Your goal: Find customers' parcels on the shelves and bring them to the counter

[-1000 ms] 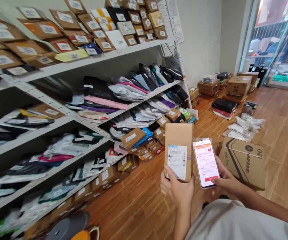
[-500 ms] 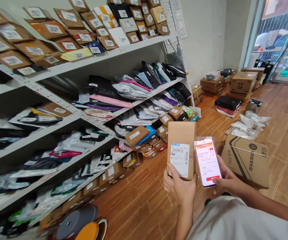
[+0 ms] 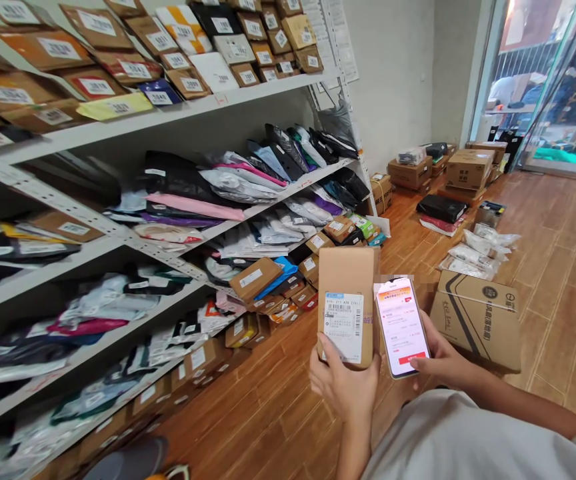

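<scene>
- The left hand (image 3: 344,387) is closed on a parcel (image 3: 347,305): the thumb is laid across the lower left corner of its front, and the other fingers are wrapped behind it, out of sight.
- The parcel is a small brown carton, held upright in front of the body, with a white label (image 3: 343,326) on the lower half of its front face.
- The right hand (image 3: 443,363) is closed round a phone (image 3: 401,327): the thumb is pressed on the bottom right of the lit screen, and the fingers are curled behind the right edge.
- The phone is held upright and tilted slightly, just beside the parcel on its right; whether the two touch cannot be told.
- A pink and white page with a red bar near the bottom is shown on the screen.
- Behind the phone, a large box (image 3: 478,320) is seen lying on the wooden floor (image 3: 558,267).
- Beyond it, clear bags (image 3: 483,248) and a black bag (image 3: 442,208) are spread on the floor, with more cartons (image 3: 469,168) stacked near the glass door (image 3: 553,87).
- To the left, a white rack (image 3: 178,117) is filled with goods: labelled brown parcels on the top shelf, soft mailers in black, pink and grey on the middle shelves, small boxes at floor level.
- A pale shirt (image 3: 468,440) is seen at the bottom edge.
</scene>
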Motion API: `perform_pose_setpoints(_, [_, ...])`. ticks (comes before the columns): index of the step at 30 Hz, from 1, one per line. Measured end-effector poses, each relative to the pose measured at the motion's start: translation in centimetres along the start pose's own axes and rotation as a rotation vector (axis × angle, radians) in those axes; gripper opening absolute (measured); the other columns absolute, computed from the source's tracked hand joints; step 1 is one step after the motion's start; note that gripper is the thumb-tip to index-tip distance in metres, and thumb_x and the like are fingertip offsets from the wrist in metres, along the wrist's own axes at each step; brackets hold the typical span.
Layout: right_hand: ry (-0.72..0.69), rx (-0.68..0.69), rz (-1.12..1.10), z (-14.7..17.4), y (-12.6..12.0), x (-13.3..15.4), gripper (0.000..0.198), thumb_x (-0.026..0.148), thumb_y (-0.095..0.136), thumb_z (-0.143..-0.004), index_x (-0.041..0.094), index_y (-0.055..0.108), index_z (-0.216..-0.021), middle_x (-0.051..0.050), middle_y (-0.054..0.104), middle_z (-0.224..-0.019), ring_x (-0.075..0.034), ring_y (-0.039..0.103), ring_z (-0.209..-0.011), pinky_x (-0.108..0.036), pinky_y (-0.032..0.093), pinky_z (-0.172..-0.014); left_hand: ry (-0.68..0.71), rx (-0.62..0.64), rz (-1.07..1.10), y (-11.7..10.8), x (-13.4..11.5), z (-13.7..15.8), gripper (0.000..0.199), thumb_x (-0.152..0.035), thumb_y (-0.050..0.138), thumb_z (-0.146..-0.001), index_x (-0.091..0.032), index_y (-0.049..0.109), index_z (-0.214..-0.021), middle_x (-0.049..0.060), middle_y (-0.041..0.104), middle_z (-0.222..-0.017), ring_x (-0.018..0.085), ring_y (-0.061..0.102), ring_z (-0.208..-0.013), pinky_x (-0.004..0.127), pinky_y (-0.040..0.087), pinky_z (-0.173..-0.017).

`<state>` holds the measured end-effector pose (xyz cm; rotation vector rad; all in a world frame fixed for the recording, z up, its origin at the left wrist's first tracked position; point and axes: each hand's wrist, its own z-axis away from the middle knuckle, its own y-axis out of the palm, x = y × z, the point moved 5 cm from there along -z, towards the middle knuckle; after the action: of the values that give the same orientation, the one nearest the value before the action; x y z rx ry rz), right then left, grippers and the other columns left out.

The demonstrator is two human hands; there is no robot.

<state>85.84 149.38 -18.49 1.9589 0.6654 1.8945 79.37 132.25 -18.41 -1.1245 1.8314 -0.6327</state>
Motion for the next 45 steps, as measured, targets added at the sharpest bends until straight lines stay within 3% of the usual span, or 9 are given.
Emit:
perform_pose_setpoints(5, [0.013, -0.002, 0.007, 0.1, 0.1, 0.1, 0.112, 0.038, 0.082, -0.080, 0.036, 0.002, -0.157, -0.010, 0.068, -0.126, -0.026, 0.069, -0.104, -0.023, 0.057, -0.054, 0.015, -0.012, 0.005, 0.0, 0.1, 0.0, 0.116, -0.043, 0.078, -0.069, -0.024, 0.010, -0.161, 0.020, 0.040, -0.142, 0.043, 0.045, -0.128, 0.058, 0.039, -0.102])
perform_pose_setpoints(12, [0.007, -0.012, -0.002, 0.1, 0.0, -0.2, 0.106, 0.036, 0.083, -0.079, 0.038, 0.010, -0.157, -0.007, 0.069, -0.119, -0.023, 0.070, -0.095, -0.023, 0.059, -0.054, 0.020, -0.002, -0.017, 0.0, 0.1, 0.0, 0.118, -0.044, 0.079, -0.068, -0.023, 0.009, -0.161, 0.021, 0.040, -0.142, 0.043, 0.046, -0.127, 0.057, 0.039, -0.101])
perform_pose_setpoints(20, [-0.019, -0.034, -0.019, 0.4, -0.9, -1.6, 0.114, 0.033, 0.079, -0.084, 0.040, -0.007, -0.158, -0.009, 0.070, -0.122, -0.024, 0.071, -0.094, -0.025, 0.060, -0.054, 0.023, -0.015, -0.018, -0.3, 0.0, 0.4, 0.119, -0.039, 0.081, -0.066, -0.024, 0.010, -0.160, 0.020, 0.039, -0.141, 0.041, 0.046, -0.127, 0.056, 0.039, -0.103])
perform_pose_setpoints(24, [-0.021, -0.052, -0.004, 0.2, -0.8, -1.7, 0.110, 0.033, 0.078, -0.085, 0.042, -0.003, -0.158, -0.007, 0.070, -0.119, -0.021, 0.070, -0.086, -0.026, 0.061, -0.054, 0.016, -0.007, -0.014, -0.3, 0.3, 0.2, 0.120, -0.040, 0.081, -0.065, -0.024, 0.010, -0.160, 0.020, 0.040, -0.141, 0.042, 0.046, -0.128, 0.057, 0.037, -0.104])
perform_pose_setpoints(31, [-0.002, -0.034, -0.005, -0.4, 0.1, -0.8, 0.104, 0.036, 0.081, -0.082, 0.038, 0.009, -0.157, -0.007, 0.070, -0.118, -0.021, 0.070, -0.091, -0.023, 0.058, -0.054, -0.033, 0.033, 0.009, -0.1, 0.8, -0.3, 0.114, -0.040, 0.078, -0.067, -0.022, 0.016, -0.160, 0.020, 0.041, -0.142, 0.042, 0.045, -0.130, 0.058, 0.038, -0.105])
perform_pose_setpoints(34, [-0.003, -0.004, -0.012, -0.6, 0.4, -0.3, 0.105, 0.039, 0.081, -0.081, 0.037, 0.008, -0.156, -0.008, 0.069, -0.122, -0.025, 0.070, -0.102, -0.022, 0.057, -0.053, -0.135, 0.104, 0.100, 0.9, 2.0, -0.7, 0.108, -0.043, 0.076, -0.067, -0.021, 0.024, -0.159, 0.018, 0.046, -0.140, 0.040, 0.046, -0.132, 0.056, 0.039, -0.107])
perform_pose_setpoints(38, [0.004, -0.016, -0.007, -1.0, 0.2, -0.5, 0.104, 0.040, 0.081, -0.080, 0.036, 0.010, -0.155, -0.009, 0.070, -0.121, -0.026, 0.071, -0.104, -0.022, 0.056, -0.053, -0.379, 0.261, 0.369, 3.6, 4.4, -0.9, 0.102, -0.042, 0.074, -0.066, -0.020, 0.033, -0.156, 0.015, 0.053, -0.137, 0.035, 0.051, -0.131, 0.048, 0.043, -0.107])
perform_pose_setpoints(42, [-0.010, -0.052, -0.025, -1.3, -0.2, -0.9, 0.106, 0.038, 0.083, -0.078, 0.036, 0.009, -0.154, -0.007, 0.070, -0.119, -0.023, 0.073, -0.095, -0.022, 0.058, -0.052, -0.604, 0.421, 0.804, 6.3, 5.7, -0.3, 0.086, -0.039, 0.073, -0.066, -0.021, 0.046, -0.145, 0.008, 0.068, -0.115, 0.027, 0.067, -0.103, 0.038, 0.053, -0.089])
perform_pose_setpoints(45, [-0.015, -0.097, -0.073, -1.6, -0.6, -1.5, 0.108, 0.039, 0.084, -0.076, 0.038, 0.008, -0.153, -0.006, 0.069, -0.118, -0.020, 0.073, -0.082, -0.023, 0.058, -0.049, -0.803, 0.512, 0.956, 7.5, 6.6, 0.5, 0.075, -0.040, 0.075, -0.060, -0.022, 0.057, -0.130, 0.006, 0.072, -0.103, 0.028, 0.069, -0.094, 0.038, 0.053, -0.083])
